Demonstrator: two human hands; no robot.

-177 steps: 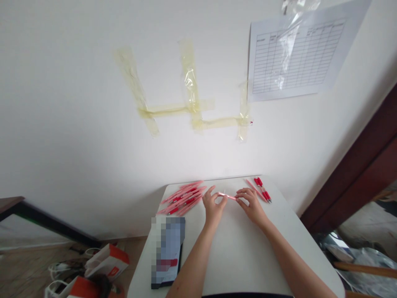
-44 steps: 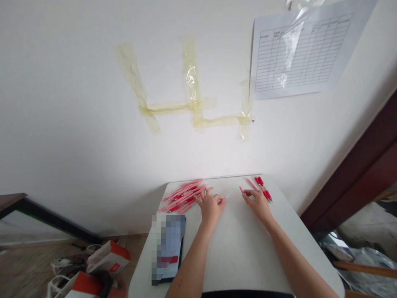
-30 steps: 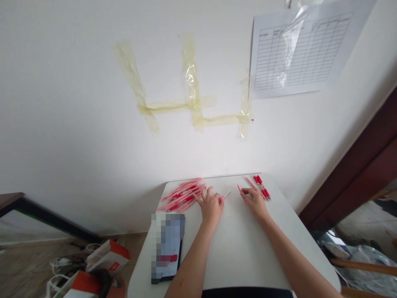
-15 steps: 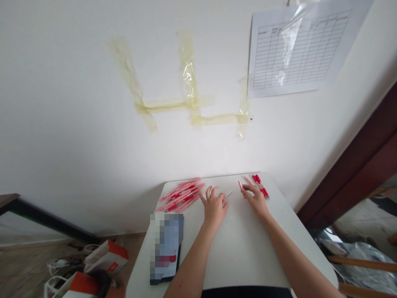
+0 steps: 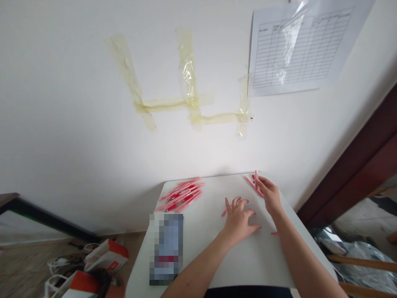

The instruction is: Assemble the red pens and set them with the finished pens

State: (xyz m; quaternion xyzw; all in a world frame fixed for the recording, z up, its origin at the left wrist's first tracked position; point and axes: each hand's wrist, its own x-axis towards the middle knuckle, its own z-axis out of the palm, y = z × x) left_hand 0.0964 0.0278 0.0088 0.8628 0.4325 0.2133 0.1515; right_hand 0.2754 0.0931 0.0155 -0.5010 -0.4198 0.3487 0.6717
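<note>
My right hand (image 5: 269, 191) is at the far right of the white table (image 5: 211, 252), pinching a pink pen barrel (image 5: 256, 179) that stands nearly upright, right over a few pink and red pens (image 5: 249, 181) lying there. My left hand (image 5: 239, 218) lies near the table's middle with fingers spread flat, over a small pink piece (image 5: 223, 212) peeking out at its left side. Another small red piece (image 5: 274, 233) lies beside my right forearm. A pile of pink and red pens (image 5: 182, 194) rests at the far left of the table.
A dark tablet with a blurred screen (image 5: 165, 247) lies at the table's left front. The white wall behind carries yellowed tape strips (image 5: 189, 82) and a printed form sheet (image 5: 294, 47). Orange-and-white boxes (image 5: 107, 258) and cables sit on the floor at left. A dark wooden frame (image 5: 356, 165) stands at right.
My left hand moved right and nearer to me, away from the pen pile, and flattened on the table. My right hand shifted back toward the far right pens with the pink barrel tipped upright.
</note>
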